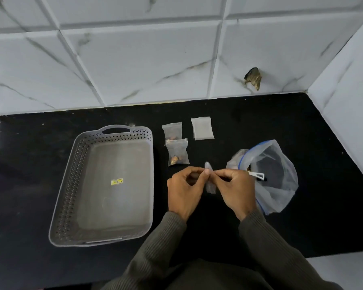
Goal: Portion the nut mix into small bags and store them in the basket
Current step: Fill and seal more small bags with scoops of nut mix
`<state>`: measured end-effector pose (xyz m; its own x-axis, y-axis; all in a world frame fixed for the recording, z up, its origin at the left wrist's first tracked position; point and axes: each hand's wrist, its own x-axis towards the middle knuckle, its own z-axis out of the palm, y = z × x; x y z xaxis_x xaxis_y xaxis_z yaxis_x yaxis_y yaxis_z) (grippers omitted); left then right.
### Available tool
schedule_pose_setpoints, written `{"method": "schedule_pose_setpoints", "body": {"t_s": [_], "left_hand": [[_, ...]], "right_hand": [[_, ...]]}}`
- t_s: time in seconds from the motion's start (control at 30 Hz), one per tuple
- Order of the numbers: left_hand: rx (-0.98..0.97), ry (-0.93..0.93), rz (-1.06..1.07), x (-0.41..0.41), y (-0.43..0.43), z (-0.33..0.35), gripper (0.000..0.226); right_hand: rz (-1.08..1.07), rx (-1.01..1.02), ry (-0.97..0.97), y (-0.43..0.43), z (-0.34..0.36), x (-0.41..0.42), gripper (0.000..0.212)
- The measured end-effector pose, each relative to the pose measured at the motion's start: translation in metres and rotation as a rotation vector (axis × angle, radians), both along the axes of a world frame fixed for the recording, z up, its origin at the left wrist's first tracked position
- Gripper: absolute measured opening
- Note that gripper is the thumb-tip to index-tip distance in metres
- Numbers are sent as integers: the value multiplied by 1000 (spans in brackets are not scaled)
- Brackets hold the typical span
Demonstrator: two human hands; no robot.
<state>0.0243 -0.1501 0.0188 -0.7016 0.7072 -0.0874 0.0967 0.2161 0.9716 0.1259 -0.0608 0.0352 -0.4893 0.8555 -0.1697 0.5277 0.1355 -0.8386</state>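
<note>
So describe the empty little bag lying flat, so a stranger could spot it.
Right of the grey basket, near the tiled wall, lie three small bags. The empty bag is the rightmost, flat and whitish; its two neighbours hold brown nuts.

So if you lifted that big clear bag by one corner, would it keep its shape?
Probably not: the big bag is thin, crumpled film, so it would likely sag. Its mouth gapes open, so the white scoop inside might slide out.

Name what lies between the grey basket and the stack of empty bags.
In the head view: a far nut-filled bag, overlapped by a nearer nut-filled bag.
</note>
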Motion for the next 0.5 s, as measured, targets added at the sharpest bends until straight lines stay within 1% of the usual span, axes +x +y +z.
{"method": "schedule_pose_setpoints", "body": {"t_s": [0.03,0.1,0.2,0.3,0.33,0.4,0.5], "left_hand": [[-20,-9,6,1,0,0,3],[-55,-25,10,2,-1,-1,12],[-72,-70,25,2,-2,-1,16],[-57,-177,67,-1,-1,-1,14],[-61,-178,75,-3,-1,-1,12],[-80,-102,66,-6,0,0,9],[-81,20,7,-6,2,3,14]], "right_hand": [[27,28,-23,-2,0,2,13],[49,51,-51,-4,1,4,14],[72,5,-50,-4,2,7,13],[126,-57,20,-1,5,11,17],[122,-58,48,-1,6,13,17],[111,-16,50,0,7,15,15],[138,57,-1,0,9,14,15]]}}
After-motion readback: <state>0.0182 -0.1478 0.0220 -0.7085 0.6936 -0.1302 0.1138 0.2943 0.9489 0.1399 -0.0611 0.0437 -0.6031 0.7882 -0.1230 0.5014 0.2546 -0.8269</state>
